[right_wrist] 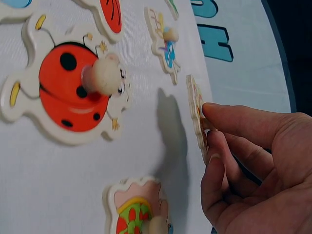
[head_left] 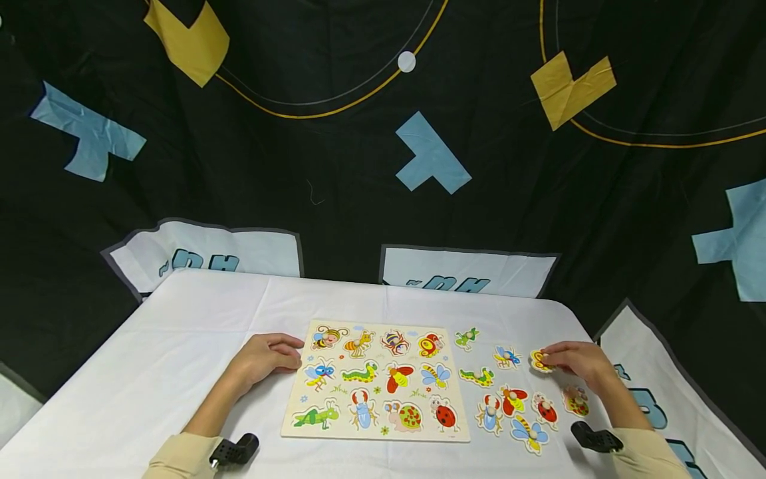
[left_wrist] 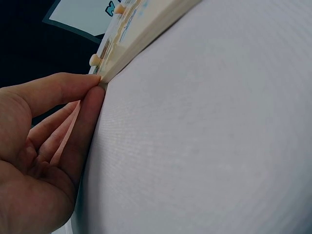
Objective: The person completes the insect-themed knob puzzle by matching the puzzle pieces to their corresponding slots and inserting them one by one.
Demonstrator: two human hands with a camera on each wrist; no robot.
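A wooden insect puzzle board (head_left: 383, 392) lies flat on the white table. Thumb and finger of my left hand (head_left: 269, 360) pinch its left edge; the left wrist view has these fingertips (left_wrist: 92, 83) right at a corner. Off to the right, my right hand (head_left: 577, 359) pinches a yellow puzzle piece (head_left: 540, 361) with thumb and fingers. The right wrist view shows this piece (right_wrist: 197, 117) edge-on, raised over the table with a shadow beside it. Below it are a ladybug piece (head_left: 544, 410) and a snail piece (head_left: 576, 400).
Several more knobbed pieces lie right of the board, among them a dragonfly (head_left: 529, 434), a stag beetle (head_left: 489, 414), a caterpillar (head_left: 477, 377) and a green grasshopper (head_left: 466, 338). Knobs (left_wrist: 95, 60) stand up from the board. Black cloth (head_left: 335, 166) hangs behind the table.
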